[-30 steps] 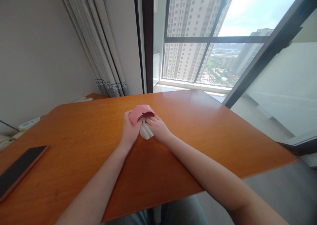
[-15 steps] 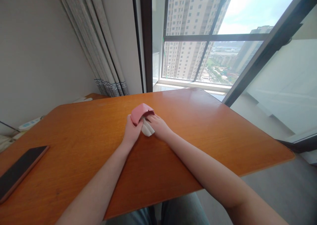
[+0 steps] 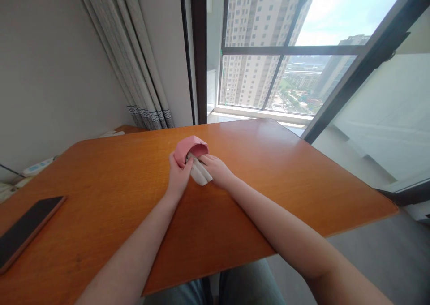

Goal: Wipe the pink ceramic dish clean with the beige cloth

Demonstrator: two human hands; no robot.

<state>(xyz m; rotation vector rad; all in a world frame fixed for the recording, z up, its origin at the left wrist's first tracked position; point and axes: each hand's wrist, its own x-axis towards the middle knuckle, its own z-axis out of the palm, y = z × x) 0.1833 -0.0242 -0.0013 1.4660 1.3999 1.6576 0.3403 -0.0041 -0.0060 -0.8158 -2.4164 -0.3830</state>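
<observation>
A hollow pink container (image 3: 187, 146), with angled sides like a small pot or bowl, lies tipped over the table with its opening toward me. My left hand (image 3: 178, 173) grips its left rim, the thumb at the opening. A white tissue or cloth (image 3: 200, 172) hangs out of that opening, partly inside. My right hand (image 3: 217, 168) is at the right of the opening, its fingers closed about the tissue and partly hidden by it and the rim.
The brown wooden table (image 3: 275, 184) spreads around both hands. At the left lies a dark phone or tablet (image 3: 32, 226) with a reddish edge. A white power strip (image 3: 40, 166) is beyond the left edge. A curtain (image 3: 134, 58) and a window (image 3: 255, 81) stand behind.
The pink container has shifted slightly left and turned, so more of its opening shows. The tissue hangs out a little farther.
</observation>
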